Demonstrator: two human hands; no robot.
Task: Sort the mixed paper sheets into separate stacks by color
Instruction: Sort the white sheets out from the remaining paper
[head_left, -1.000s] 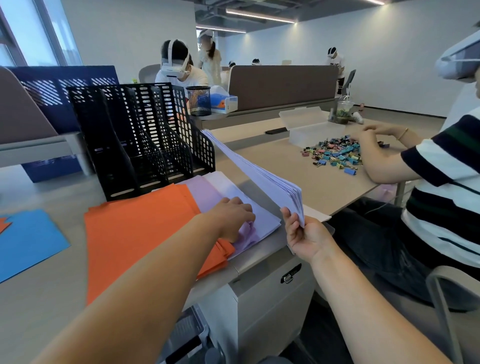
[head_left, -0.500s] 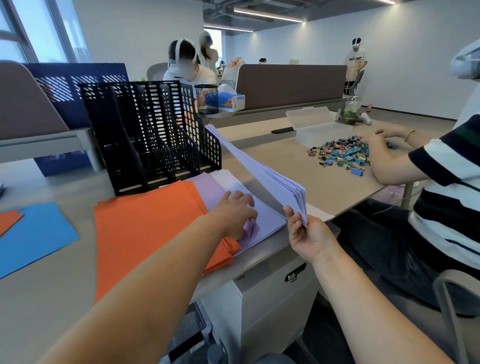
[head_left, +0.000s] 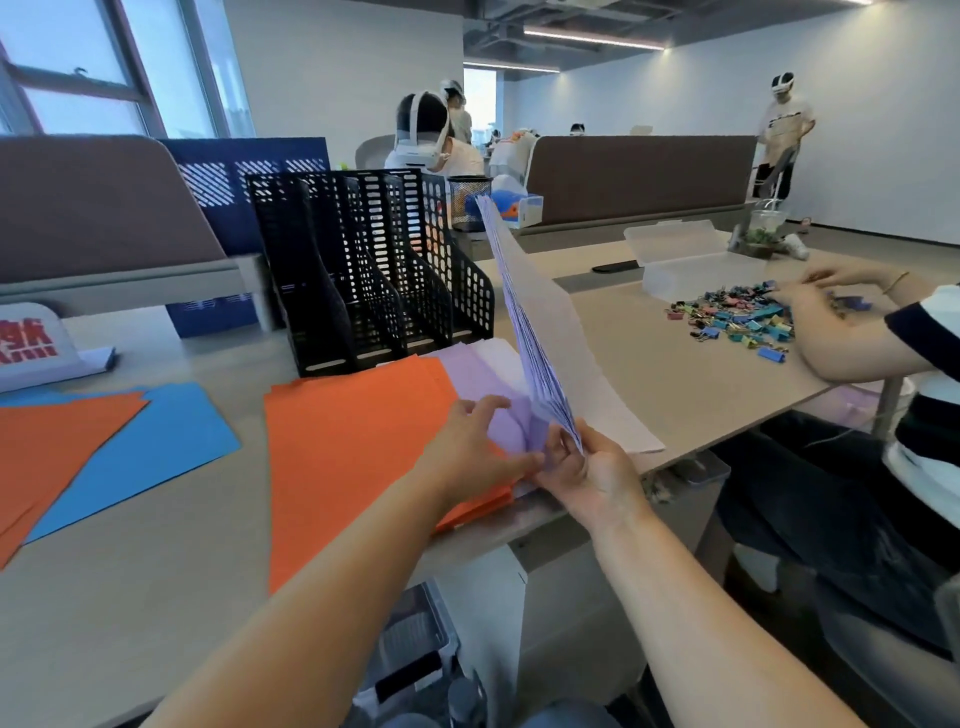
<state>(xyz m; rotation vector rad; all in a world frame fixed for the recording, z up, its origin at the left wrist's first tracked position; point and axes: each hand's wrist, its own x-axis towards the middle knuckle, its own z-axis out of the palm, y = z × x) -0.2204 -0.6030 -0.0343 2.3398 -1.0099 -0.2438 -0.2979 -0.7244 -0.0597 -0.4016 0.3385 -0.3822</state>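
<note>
Lilac sheaf (head_left: 537, 322) standing steeply tilted, right hand (head_left: 592, 473) pinching its lower corner, left hand (head_left: 475, 441) spread on lilac sheet (head_left: 483, 379) below

Behind the black file rack (head_left: 363, 275) stands a blue perforated panel (head_left: 249, 176); left of the rack are windows (head_left: 78, 78), right of it a brown divider (head_left: 639, 171), white wall (head_left: 872, 145) and strip light (head_left: 592, 39).

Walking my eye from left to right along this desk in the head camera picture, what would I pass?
Blue sheets → large orange stack → lavender bundle held up on edge by the right hand → pile of coloured binder clips.
</note>
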